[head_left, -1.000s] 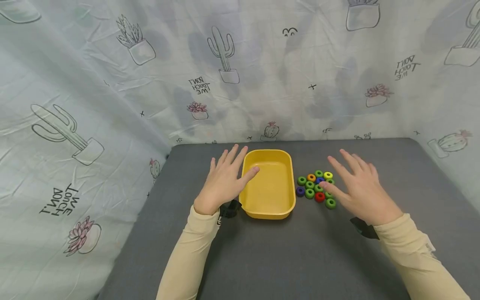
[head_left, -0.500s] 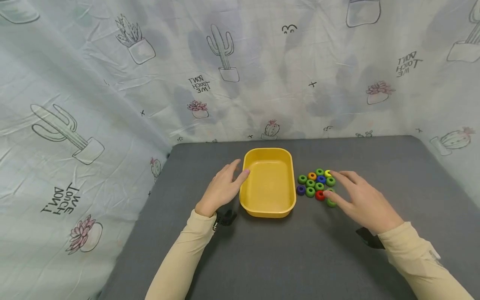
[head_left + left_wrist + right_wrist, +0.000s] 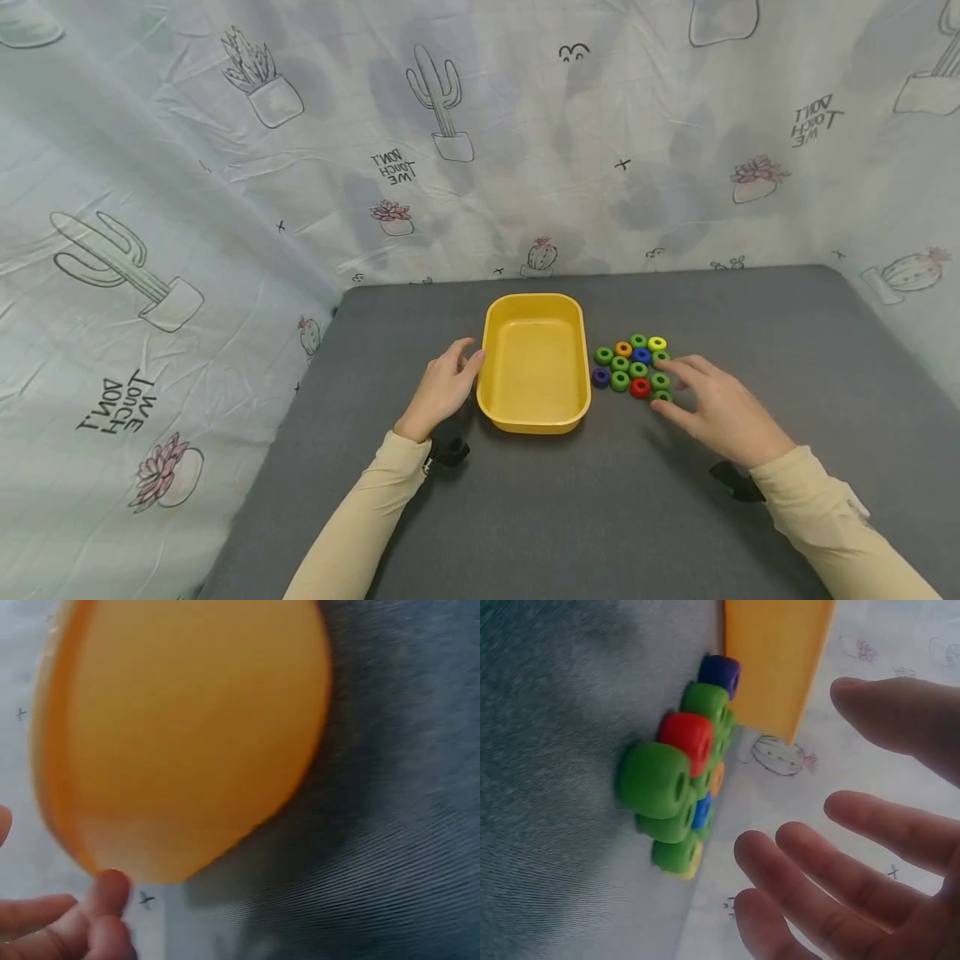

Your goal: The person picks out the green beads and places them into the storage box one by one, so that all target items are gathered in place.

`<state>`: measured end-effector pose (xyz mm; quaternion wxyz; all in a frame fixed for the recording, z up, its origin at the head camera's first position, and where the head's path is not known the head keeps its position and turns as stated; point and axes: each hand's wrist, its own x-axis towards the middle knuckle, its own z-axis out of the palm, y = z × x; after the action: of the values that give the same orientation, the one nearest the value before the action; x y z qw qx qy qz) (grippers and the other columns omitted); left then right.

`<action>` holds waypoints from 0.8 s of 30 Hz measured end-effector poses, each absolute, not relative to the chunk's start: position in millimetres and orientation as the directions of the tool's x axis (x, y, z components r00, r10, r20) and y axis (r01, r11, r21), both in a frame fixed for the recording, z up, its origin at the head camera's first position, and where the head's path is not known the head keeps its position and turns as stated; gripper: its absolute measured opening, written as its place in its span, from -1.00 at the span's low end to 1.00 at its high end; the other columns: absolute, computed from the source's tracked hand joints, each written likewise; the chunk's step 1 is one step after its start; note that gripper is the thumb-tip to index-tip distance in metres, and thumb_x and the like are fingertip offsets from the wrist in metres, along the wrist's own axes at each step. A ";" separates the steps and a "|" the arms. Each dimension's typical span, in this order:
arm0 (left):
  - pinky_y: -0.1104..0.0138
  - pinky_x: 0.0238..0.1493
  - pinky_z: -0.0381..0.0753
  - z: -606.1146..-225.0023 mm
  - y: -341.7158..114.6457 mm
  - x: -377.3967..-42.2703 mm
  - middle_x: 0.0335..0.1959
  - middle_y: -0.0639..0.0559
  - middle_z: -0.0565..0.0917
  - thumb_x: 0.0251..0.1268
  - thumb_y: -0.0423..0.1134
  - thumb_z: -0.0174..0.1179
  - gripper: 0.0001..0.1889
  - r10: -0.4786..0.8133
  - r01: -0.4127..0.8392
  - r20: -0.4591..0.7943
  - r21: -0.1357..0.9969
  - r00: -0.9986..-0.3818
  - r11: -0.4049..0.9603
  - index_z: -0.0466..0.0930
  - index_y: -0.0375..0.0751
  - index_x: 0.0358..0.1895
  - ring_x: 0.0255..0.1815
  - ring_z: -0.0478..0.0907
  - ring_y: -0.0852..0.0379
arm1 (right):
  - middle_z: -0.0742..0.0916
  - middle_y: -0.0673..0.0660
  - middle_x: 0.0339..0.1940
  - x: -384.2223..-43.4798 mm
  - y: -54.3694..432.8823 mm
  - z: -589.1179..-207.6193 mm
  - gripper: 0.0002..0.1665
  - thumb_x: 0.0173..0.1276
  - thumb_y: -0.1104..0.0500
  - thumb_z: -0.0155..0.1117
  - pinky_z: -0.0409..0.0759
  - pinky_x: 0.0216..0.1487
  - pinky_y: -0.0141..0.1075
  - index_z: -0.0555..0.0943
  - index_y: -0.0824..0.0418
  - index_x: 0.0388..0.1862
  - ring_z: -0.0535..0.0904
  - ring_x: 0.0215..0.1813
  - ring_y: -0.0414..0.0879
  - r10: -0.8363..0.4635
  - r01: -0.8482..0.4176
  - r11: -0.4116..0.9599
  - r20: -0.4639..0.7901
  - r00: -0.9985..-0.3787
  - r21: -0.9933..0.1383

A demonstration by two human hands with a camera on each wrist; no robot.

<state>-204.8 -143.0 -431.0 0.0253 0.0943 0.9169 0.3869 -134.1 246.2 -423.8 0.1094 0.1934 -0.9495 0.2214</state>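
A yellow rectangular tray (image 3: 534, 367) sits on the grey table with nothing in it. My left hand (image 3: 442, 390) is at its left side, thumb right at the rim and fingers loosely bent; in the left wrist view a fingertip (image 3: 112, 889) overlaps the tray's edge. To the right of the tray lie several thick ring-shaped beads, mostly green, with a red bead (image 3: 641, 387), a blue bead (image 3: 641, 356), a purple bead (image 3: 601, 377), an orange one and a yellow one. My right hand (image 3: 723, 412) hovers at their right edge, thumb and fingers spread apart, holding nothing.
The dark grey table (image 3: 570, 517) reaches back to a pale curtain (image 3: 510, 167) printed with cacti, which also hangs along the left and right sides. A black wrist device (image 3: 450, 452) sits under the left wrist, and another (image 3: 737, 482) under the right.
Both hands have come down from a raised, spread pose. The left has drawn back to the tray's left rim with its fingers bending; the right has lowered beside the beads. Tray and beads stay put.
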 end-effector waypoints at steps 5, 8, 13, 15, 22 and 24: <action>0.28 -0.36 0.45 -442.3 -145.8 -204.3 -0.33 0.01 0.65 0.70 0.05 -0.02 -0.41 0.199 0.168 0.054 0.769 -0.978 0.617 0.36 -0.28 0.52 -0.47 0.49 0.14 | 0.70 0.29 0.08 -137.9 248.6 -430.2 -0.41 0.28 0.14 0.58 0.69 -0.20 0.05 0.65 0.31 0.24 0.73 -0.09 0.11 -0.326 -0.417 0.817 0.277 -0.904 -0.398; 0.31 -0.37 0.39 -446.3 -145.2 -202.8 -0.40 0.01 0.61 0.69 0.00 0.01 -0.45 0.194 0.162 0.056 0.792 -0.979 0.588 0.39 -0.29 0.51 -0.52 0.42 0.13 | 0.71 0.28 0.06 -140.2 248.7 -435.1 -0.43 0.26 0.15 0.59 0.68 -0.22 0.03 0.67 0.32 0.21 0.73 -0.10 0.10 -0.327 -0.414 0.818 0.268 -0.906 -0.400; 0.33 -0.38 0.35 -450.0 -142.1 -201.0 -0.48 0.04 0.52 0.68 -0.06 0.04 -0.50 0.176 0.150 0.059 0.810 -0.983 0.568 0.44 -0.28 0.48 -0.55 0.37 0.13 | 0.72 0.23 0.00 -143.0 248.5 -441.8 -0.45 0.23 0.17 0.60 0.66 -0.24 -0.02 0.70 0.31 0.18 0.70 -0.15 0.04 -0.327 -0.408 0.823 0.258 -0.909 -0.396; 0.34 -0.38 0.35 -451.3 -141.2 -200.7 -0.50 0.05 0.50 0.68 -0.09 0.05 -0.52 0.168 0.148 0.064 0.817 -0.984 0.557 0.45 -0.28 0.47 -0.56 0.36 0.14 | 0.72 0.21 -0.04 -143.7 248.7 -443.6 -0.46 0.22 0.17 0.61 0.63 -0.26 -0.06 0.71 0.31 0.17 0.67 -0.17 0.00 -0.331 -0.407 0.825 0.250 -0.910 -0.392; 0.36 -0.50 0.31 -455.2 -140.0 -203.7 -0.56 0.04 0.48 0.65 -0.15 0.10 -0.53 0.176 0.157 0.077 0.850 -0.981 0.503 0.45 -0.29 0.46 -0.65 0.33 0.17 | 0.73 0.15 -0.10 -145.2 251.4 -448.9 -0.49 0.20 0.19 0.62 0.59 -0.27 -0.09 0.73 0.28 0.12 0.63 -0.19 -0.04 -0.325 -0.397 0.828 0.239 -0.915 -0.396; 0.36 -0.54 0.30 -456.0 -139.7 -204.5 -0.58 0.05 0.47 0.65 -0.16 0.10 -0.52 0.181 0.154 0.072 0.854 -0.981 0.497 0.45 -0.29 0.47 -0.68 0.31 0.19 | 0.73 0.14 -0.11 -145.1 252.0 -450.3 -0.50 0.19 0.20 0.62 0.58 -0.28 -0.11 0.73 0.27 0.12 0.62 -0.20 -0.05 -0.321 -0.390 0.830 0.230 -0.919 -0.399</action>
<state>-204.5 -139.7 -456.0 0.0137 0.0969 0.8651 0.4919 -145.1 252.0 -450.3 0.0768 0.1862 -0.9535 0.2240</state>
